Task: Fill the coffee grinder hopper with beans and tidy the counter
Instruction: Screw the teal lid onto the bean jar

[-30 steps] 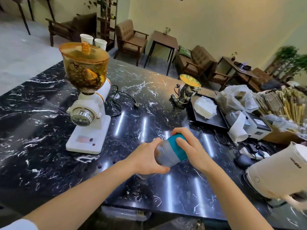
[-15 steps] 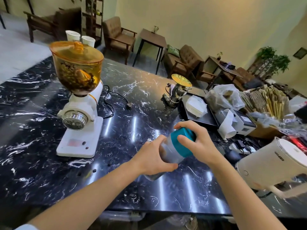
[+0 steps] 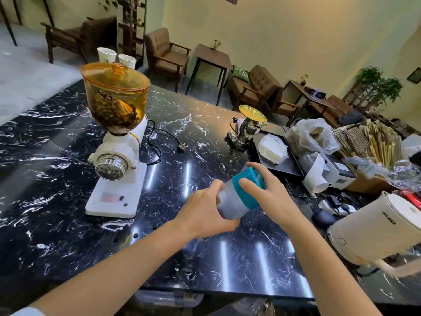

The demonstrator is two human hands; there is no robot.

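Both hands on grey canister point(image 3: 230, 205), tilted above counter point(image 3: 57, 224), to the right of the grinder point(image 3: 118, 156). Left hand point(image 3: 205, 216) wraps its body; right hand point(image 3: 271, 197) grips teal lid point(image 3: 248, 185). Hopper point(image 3: 114, 99) w/ beans, lid on. Loose beans by grinder base.

This is a café. A black marble counter point(image 3: 68, 224) carries a white coffee grinder point(image 3: 118, 160) with an amber hopper of beans, two paper cups point(image 3: 116, 57), a receipt printer point(image 3: 330, 172), a box of wrapped straws point(image 3: 373, 142) and a white electric kettle point(image 3: 376, 229). Beyond it stand brown armchairs point(image 3: 165, 55), small wooden tables point(image 3: 210, 58) and potted plants point(image 3: 378, 86).
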